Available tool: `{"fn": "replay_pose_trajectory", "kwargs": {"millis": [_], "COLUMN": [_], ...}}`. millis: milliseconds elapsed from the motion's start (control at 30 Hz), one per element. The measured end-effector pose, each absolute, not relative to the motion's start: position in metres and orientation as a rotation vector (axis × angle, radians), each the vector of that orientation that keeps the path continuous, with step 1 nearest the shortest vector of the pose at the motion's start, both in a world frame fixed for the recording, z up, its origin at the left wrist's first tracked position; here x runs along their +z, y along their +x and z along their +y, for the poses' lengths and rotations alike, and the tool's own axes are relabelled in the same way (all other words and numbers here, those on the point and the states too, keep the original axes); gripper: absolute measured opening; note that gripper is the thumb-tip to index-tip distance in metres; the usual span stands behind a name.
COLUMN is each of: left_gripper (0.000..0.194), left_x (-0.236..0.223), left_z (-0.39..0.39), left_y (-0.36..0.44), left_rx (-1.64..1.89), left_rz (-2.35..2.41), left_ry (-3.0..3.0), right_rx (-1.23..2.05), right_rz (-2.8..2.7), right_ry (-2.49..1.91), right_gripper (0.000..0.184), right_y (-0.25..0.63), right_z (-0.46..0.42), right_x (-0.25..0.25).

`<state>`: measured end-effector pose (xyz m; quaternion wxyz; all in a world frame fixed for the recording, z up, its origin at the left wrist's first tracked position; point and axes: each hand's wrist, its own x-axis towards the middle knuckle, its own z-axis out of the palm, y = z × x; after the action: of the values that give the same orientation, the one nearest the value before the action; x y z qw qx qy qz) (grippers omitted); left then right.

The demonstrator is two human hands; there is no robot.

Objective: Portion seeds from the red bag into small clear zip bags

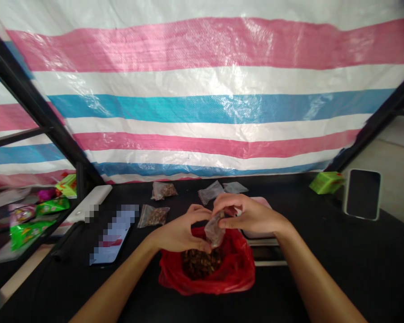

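Over an open red plastic bag, a small clear zip bag hangs between my two hands. My right hand pinches its upper edge between thumb and fingers. On its left side, my left hand curves around it, the thumb at its lower edge and the fingertips near its top. Small brown pieces lie inside the red bag. Whether the small bag contains any of them is hard to make out.
Two filled zip bags lie left of my hands, and flat clear bags lie behind. A phone and a white bar are at left. A green box and an upright dark-screened device stand at right.
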<state>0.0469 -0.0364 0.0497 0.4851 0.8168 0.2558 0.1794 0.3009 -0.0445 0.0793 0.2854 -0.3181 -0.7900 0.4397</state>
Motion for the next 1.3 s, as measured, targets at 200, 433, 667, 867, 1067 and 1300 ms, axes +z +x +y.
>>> {"fn": "replay_pose_trajectory", "kwargs": {"millis": [200,433,667,867,1067,1300], "left_gripper": [0.055,0.031,0.025,0.02,0.034,0.037], "left_x": [0.043,0.054,0.057,0.062,0.053,0.033], "left_z": [-0.04,-0.045,-0.047,-0.045,-0.036,0.006], "left_y": [0.053,0.058,0.057,0.056,0.051,0.01], "left_rx": [0.434,0.464,0.459,0.553,0.652,0.96], "left_rz": [0.617,0.51,0.549,0.553,0.637,1.888], "left_ry": [1.908,1.92,1.912,1.906,1.9,2.391], "right_rx": [1.145,1.111,1.14,0.969,0.886,0.643], "right_rz": [-2.155,-2.098,-1.969,-1.77,-1.621,-1.224], "right_ry": [-0.866,-0.829,-0.867,-0.868,-0.902,-1.16], "right_gripper": [0.023,0.016,0.014,0.018,0.02,0.038], "right_y": [0.302,0.301,0.295,0.291,0.288,0.316], "right_z": [-0.046,-0.048,-0.051,-0.045,-0.036,-0.003], "right_x": [0.079,0.084,0.083,0.078,0.073,0.042]}}
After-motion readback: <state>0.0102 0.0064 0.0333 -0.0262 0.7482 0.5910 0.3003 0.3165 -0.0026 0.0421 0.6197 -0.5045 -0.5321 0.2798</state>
